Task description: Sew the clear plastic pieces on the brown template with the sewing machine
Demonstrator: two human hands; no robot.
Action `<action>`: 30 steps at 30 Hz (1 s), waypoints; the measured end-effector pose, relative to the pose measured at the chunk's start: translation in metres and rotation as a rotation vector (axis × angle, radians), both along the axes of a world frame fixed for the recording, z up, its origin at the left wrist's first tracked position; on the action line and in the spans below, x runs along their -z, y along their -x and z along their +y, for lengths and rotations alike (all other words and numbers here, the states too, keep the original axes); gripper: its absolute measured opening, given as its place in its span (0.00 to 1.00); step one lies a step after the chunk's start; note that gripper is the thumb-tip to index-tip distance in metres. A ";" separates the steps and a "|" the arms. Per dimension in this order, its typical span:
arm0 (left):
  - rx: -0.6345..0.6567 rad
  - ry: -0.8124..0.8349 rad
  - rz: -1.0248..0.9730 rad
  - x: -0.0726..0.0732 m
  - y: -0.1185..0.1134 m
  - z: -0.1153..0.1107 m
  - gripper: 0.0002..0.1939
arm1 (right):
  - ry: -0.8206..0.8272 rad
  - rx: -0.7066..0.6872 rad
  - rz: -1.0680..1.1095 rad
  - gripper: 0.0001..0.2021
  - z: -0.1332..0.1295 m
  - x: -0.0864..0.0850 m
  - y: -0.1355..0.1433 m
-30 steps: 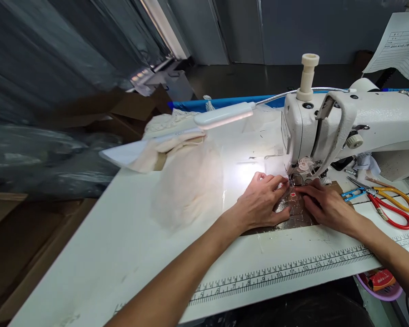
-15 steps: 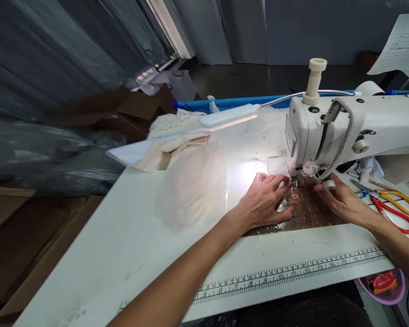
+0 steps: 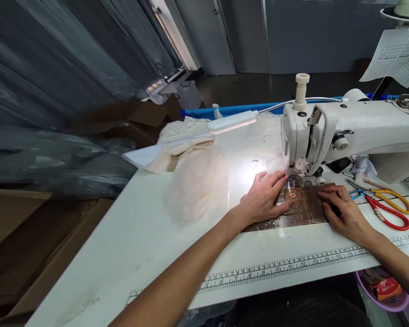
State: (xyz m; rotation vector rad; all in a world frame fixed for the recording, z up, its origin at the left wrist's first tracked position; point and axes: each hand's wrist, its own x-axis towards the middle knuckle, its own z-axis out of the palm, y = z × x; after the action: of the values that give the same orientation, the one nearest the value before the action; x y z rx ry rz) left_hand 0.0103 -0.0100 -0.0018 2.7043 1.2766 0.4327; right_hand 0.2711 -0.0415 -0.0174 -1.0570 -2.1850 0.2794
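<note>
A white sewing machine (image 3: 368,127) stands on the right of the table. My left hand (image 3: 266,193) lies palm down on the table, fingers stretched towards the presser foot (image 3: 294,181) and thumb apart on the brown plate (image 3: 300,211). Whether its fingertips press on a piece of material at the needle is too small to make out. My right hand (image 3: 342,211) rests at the plate's right side, fingers loosely bent, a gap showing above the thumb. Pale sheer fabric (image 3: 201,186) lies in a heap left of my left hand.
Scissors with red handles (image 3: 388,213) and a yellow-handled pair (image 3: 393,200) lie right of my right hand. A lamp (image 3: 233,121) lights the needle area. A printed ruler (image 3: 276,270) runs along the front edge. Cardboard boxes (image 3: 20,250) stand at left; a purple basket (image 3: 393,304) hangs low right.
My right hand has drawn back from beside the presser foot towards me, onto the plate's right side. My left hand stays near the needle. The view has shifted slightly.
</note>
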 end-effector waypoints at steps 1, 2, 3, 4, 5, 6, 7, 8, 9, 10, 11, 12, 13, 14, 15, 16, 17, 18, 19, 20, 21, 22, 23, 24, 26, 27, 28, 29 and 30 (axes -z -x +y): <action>-0.002 0.006 -0.003 0.000 0.000 0.000 0.28 | -0.009 -0.003 0.002 0.12 0.000 0.000 0.000; -0.005 0.011 -0.005 0.000 0.000 0.000 0.29 | -0.016 -0.005 0.001 0.12 -0.001 -0.001 0.000; -0.008 0.014 -0.007 0.000 0.000 0.000 0.29 | -0.021 -0.003 -0.003 0.12 -0.001 -0.001 -0.001; -0.011 0.019 -0.007 0.000 -0.001 -0.001 0.29 | -0.023 -0.001 -0.008 0.12 -0.001 -0.001 -0.001; -0.013 0.023 -0.006 0.000 -0.001 -0.001 0.30 | -0.025 0.002 -0.015 0.12 -0.001 -0.001 -0.001; -0.016 0.028 -0.004 0.000 -0.001 -0.001 0.30 | -0.024 0.004 -0.023 0.12 -0.001 -0.001 -0.001; -0.019 0.032 0.000 0.000 -0.001 -0.001 0.31 | -0.024 0.004 -0.030 0.12 -0.002 0.000 -0.001; -0.021 0.037 0.005 0.000 -0.001 -0.002 0.31 | -0.024 0.005 -0.036 0.12 -0.002 0.000 -0.001; -0.023 0.041 0.009 0.000 -0.001 -0.002 0.32 | -0.025 0.005 -0.040 0.12 -0.002 0.000 -0.001; -0.024 0.045 0.013 0.000 -0.001 -0.001 0.32 | -0.027 0.007 -0.040 0.12 -0.002 0.001 -0.001; -0.025 0.048 0.014 0.000 -0.001 -0.001 0.32 | -0.029 0.009 -0.036 0.12 -0.002 0.001 -0.001; -0.026 0.052 0.015 0.000 -0.001 -0.001 0.32 | -0.032 0.010 -0.030 0.12 -0.002 0.001 0.000; -0.026 0.055 0.015 0.000 -0.001 -0.001 0.32 | -0.036 0.009 -0.024 0.12 -0.002 0.001 0.000; -0.025 0.059 0.014 0.000 -0.001 0.000 0.32 | -0.038 0.009 -0.020 0.12 -0.002 0.002 0.000; -0.024 0.060 0.014 0.000 0.000 0.000 0.32 | -0.039 0.008 -0.020 0.12 -0.002 0.002 0.000; -0.023 0.059 0.014 0.000 0.000 0.000 0.32 | -0.037 0.009 -0.024 0.12 -0.002 0.002 0.000; -0.022 0.058 0.016 0.000 0.000 -0.001 0.32 | -0.034 0.011 -0.031 0.12 -0.002 0.002 0.001; -0.022 0.055 0.020 0.000 0.000 -0.001 0.32 | -0.032 0.012 -0.038 0.12 -0.002 0.002 0.001; -0.023 0.053 0.025 0.000 -0.001 -0.001 0.32 | -0.033 0.013 -0.045 0.12 -0.002 0.002 0.001; -0.025 0.054 0.031 0.000 -0.001 -0.001 0.33 | -0.035 0.013 -0.050 0.12 -0.003 0.002 0.001; -0.028 0.056 0.038 0.000 -0.001 -0.001 0.33 | -0.039 0.013 -0.054 0.13 -0.003 0.002 0.001; -0.029 0.060 0.047 0.000 -0.001 0.000 0.33 | -0.046 0.011 -0.057 0.13 -0.004 0.002 0.001; -0.028 0.065 0.058 -0.001 0.000 0.001 0.33 | -0.051 0.010 -0.062 0.13 -0.004 0.002 0.001; -0.024 0.072 0.071 -0.002 0.001 0.003 0.33 | -0.056 0.009 -0.068 0.13 -0.004 0.002 0.002; -0.017 0.089 0.100 -0.006 0.004 0.009 0.31 | -0.065 0.007 -0.080 0.13 -0.005 0.002 0.002; -0.013 0.098 0.114 -0.010 0.007 0.013 0.30 | -0.070 0.005 -0.083 0.13 -0.005 0.002 0.002; -0.008 0.109 0.126 -0.014 0.010 0.017 0.29 | -0.076 0.004 -0.084 0.13 -0.005 0.002 0.002; 0.004 0.122 0.132 -0.019 0.013 0.022 0.27 | -0.083 0.004 -0.082 0.13 -0.005 0.002 0.002; 0.020 0.135 0.120 -0.024 0.016 0.027 0.25 | -0.090 0.004 -0.079 0.13 -0.005 0.003 0.003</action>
State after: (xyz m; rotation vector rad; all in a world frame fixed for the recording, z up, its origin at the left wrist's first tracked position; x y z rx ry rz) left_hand -0.0060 0.0171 0.0221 2.6617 1.2574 0.1764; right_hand 0.2684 -0.0464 -0.0202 -1.0384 -2.2435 0.1377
